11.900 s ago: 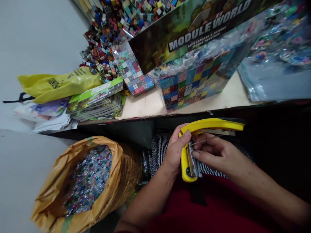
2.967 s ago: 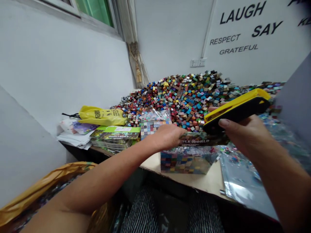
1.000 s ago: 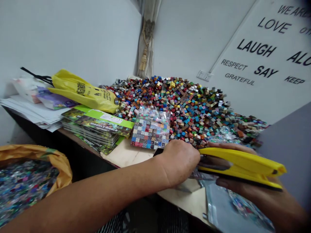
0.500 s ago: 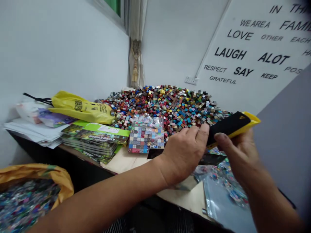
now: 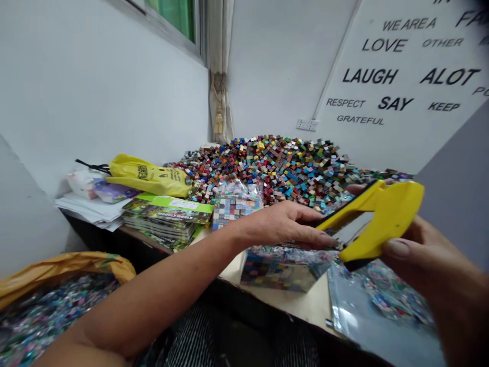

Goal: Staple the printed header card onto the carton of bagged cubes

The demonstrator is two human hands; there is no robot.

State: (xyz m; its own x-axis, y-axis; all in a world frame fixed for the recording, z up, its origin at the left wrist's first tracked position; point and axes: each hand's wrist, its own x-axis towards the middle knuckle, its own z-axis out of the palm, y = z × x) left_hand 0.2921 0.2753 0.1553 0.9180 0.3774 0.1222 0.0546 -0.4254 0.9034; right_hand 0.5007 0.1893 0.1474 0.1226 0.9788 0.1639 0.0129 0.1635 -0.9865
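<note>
A yellow-and-black stapler [image 5: 399, 211] is in my right hand [image 5: 428, 260], side on, its thumb pressed along the lower yellow part and the fingers behind. My left hand [image 5: 284, 224] reaches across, with thumb and fingers closed around the stapler's front end. Whether a bag edge or card is also pinched there, I cannot tell. Directly below stands a clear box [image 5: 277, 275] with colourful small blocks and crinkled clear plastic at its top. Behind my left hand is a clear bag of patterned square blocks [image 5: 233, 206], partly covered by my wrist.
A large heap of small coloured blocks [image 5: 275, 163] fills the table's back. To the left lie stacked booklets [image 5: 160, 219], a yellow bag [image 5: 148, 176] and papers [image 5: 91, 209]. An orange sack [image 5: 95, 260] of small packets stands lower left. Clear bags [image 5: 397, 295] lie on the right.
The stapler has turned from its black top to its yellow side and come lower. My left hand has turned from a fist to a pinch at its front end. The camera view has shifted left.
</note>
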